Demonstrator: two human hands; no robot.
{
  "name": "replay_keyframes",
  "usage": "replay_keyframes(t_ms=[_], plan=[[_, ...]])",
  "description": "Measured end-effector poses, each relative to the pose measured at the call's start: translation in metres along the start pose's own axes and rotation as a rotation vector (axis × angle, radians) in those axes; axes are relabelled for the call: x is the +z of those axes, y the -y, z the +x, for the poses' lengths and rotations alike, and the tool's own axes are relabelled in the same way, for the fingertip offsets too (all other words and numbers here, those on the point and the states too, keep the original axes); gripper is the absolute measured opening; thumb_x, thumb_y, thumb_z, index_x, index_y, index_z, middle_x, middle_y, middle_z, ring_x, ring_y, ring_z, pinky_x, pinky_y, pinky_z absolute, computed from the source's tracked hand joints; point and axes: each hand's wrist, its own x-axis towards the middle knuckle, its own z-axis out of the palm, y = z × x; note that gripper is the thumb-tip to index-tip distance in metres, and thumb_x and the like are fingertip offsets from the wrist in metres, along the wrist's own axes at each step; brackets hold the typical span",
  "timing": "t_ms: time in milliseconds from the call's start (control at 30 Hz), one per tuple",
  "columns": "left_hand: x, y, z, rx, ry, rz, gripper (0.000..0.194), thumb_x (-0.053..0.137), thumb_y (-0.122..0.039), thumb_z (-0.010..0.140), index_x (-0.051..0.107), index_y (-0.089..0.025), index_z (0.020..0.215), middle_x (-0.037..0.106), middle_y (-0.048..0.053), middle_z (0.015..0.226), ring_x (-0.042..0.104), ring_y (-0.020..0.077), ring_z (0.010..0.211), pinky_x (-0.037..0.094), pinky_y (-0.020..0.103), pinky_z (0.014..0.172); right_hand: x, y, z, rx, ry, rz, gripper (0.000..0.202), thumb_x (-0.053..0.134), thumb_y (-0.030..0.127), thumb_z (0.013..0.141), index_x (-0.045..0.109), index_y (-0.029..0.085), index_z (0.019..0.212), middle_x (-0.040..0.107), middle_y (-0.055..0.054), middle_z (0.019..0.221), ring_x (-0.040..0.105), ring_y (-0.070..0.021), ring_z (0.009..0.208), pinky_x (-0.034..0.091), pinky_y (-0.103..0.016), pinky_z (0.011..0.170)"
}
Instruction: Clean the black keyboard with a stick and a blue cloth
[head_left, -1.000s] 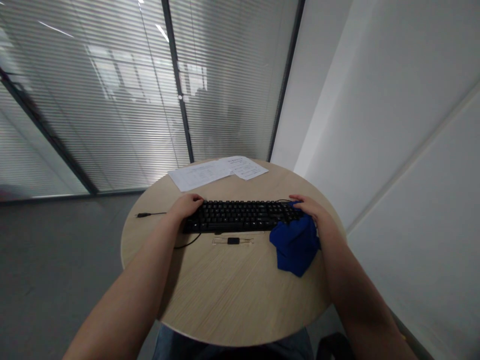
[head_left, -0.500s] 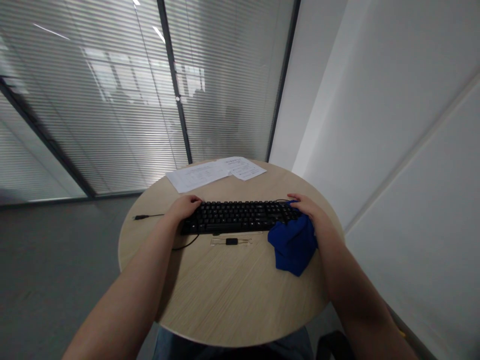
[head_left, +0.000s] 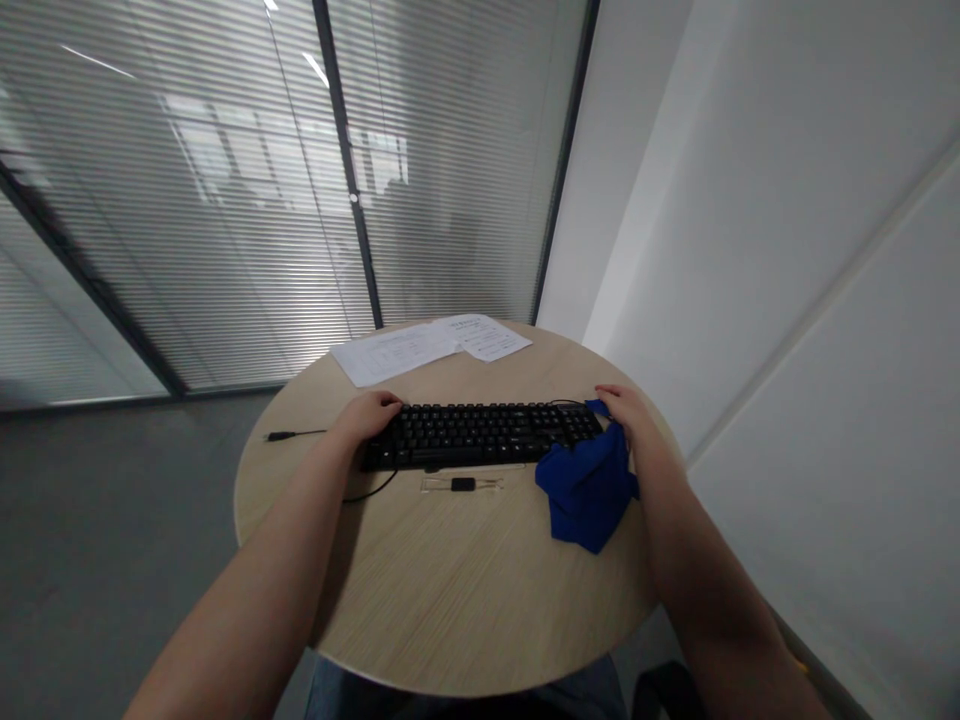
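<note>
The black keyboard (head_left: 480,435) lies across the middle of the round table, keys up. My left hand (head_left: 371,412) is closed around its left end, fingers curled at the back corner. At the right end, my right hand (head_left: 624,408) is closed on part of a blue cloth (head_left: 583,490); its fingertips are partly hidden. The cloth is bunched over the keyboard's front right corner and spreads onto the tabletop. Just in front of the keyboard lies a small black piece (head_left: 463,484) with thin clear strips at its sides.
Printed sheets of paper (head_left: 397,352) lie at the back of the wooden table (head_left: 450,590). A cable with a black plug (head_left: 281,436) extends on the left, and a loop of cable passes under my left forearm. A white wall (head_left: 810,250) stands close on the right.
My right hand has shifted a little to the right, off the keyboard's end, and a blue corner of cloth moved with it. My left hand and the keyboard stay put.
</note>
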Motion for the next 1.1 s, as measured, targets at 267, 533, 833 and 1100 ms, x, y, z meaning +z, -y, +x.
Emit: replay_keyframes(t_ms=[267,533,833,1100], plan=[[0.0,0.0,0.001,-0.001,-0.007,0.018,0.035,0.051,-0.034,0.085,0.079,-0.021,0.103,0.079,0.005,0.105,0.071,0.0228,0.099,0.051,0.026,0.085,-0.006,0.005,-0.012,0.052,0.115,0.174,0.049,0.064,0.016,0.075,0.07,0.017,0.124,0.076,-0.007,0.089,0.067,-0.0189,0.073,0.054,-0.027,0.068],[0.001,0.002,0.003,0.006,0.0,0.002,0.038,0.051,-0.034,0.085,0.078,-0.018,0.106,0.078,0.008,0.104,0.071,0.0242,0.098,0.052,0.028,0.085,-0.006,-0.005,-0.006,0.049,0.307,0.122,0.071,0.064,0.008,0.067,0.06,0.017,0.137,0.076,-0.009,0.108,0.07,-0.019,0.08,0.055,-0.026,0.069],[0.004,0.004,0.004,0.009,-0.021,-0.025,0.034,0.054,-0.034,0.082,0.079,-0.021,0.1,0.079,0.007,0.101,0.071,0.0236,0.096,0.051,0.028,0.084,-0.001,-0.017,0.008,0.062,0.343,0.072,0.056,0.066,0.014,0.072,0.066,0.019,0.128,0.074,-0.008,0.113,0.07,-0.0198,0.093,0.056,-0.029,0.083],[0.004,0.006,0.006,0.007,-0.026,-0.027,0.033,0.055,-0.036,0.082,0.079,-0.021,0.099,0.079,0.007,0.099,0.071,0.0242,0.095,0.051,0.028,0.084,-0.001,-0.015,0.006,0.095,0.359,0.101,0.058,0.066,0.013,0.071,0.066,0.019,0.129,0.076,-0.008,0.104,0.071,-0.0204,0.085,0.057,-0.029,0.076]])
